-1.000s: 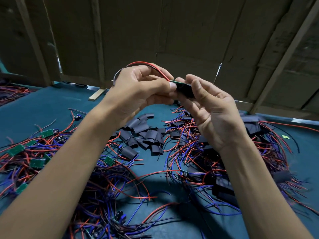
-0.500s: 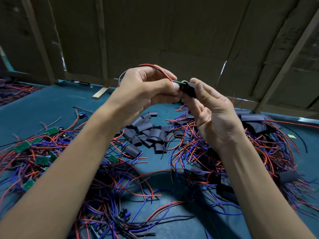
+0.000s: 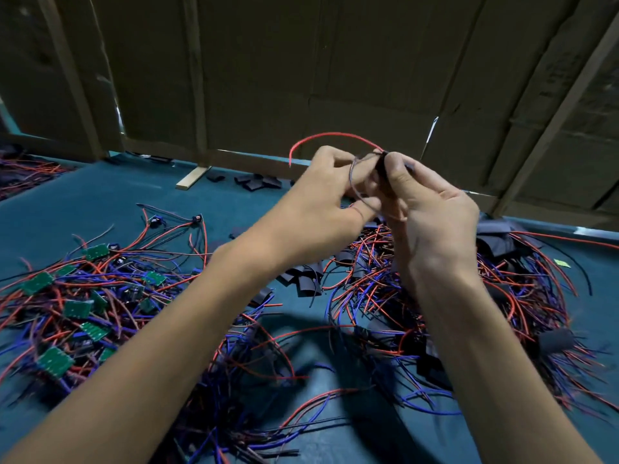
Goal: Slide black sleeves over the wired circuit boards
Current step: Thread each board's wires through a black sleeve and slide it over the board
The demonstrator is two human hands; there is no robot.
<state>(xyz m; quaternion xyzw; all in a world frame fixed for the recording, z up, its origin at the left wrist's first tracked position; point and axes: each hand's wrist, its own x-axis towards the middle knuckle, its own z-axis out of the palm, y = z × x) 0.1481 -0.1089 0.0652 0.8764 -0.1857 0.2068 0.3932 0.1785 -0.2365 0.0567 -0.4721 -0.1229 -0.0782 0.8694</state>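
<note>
1. While both hands are raised above the teal table, the right hand pinches a black sleeve between thumb and fingertips
2. Opposite it, the left hand has its fingers curled, pinching at the sleeve's near end; motion blur hides the exact contact
3. A red wire arcs up and leftward from the sleeve, and a dark wire loops down between the hands
4. Bare green circuit boards lie in tangled wires at left; loose sleeves lie centre; sleeved boards lie at right
</note>
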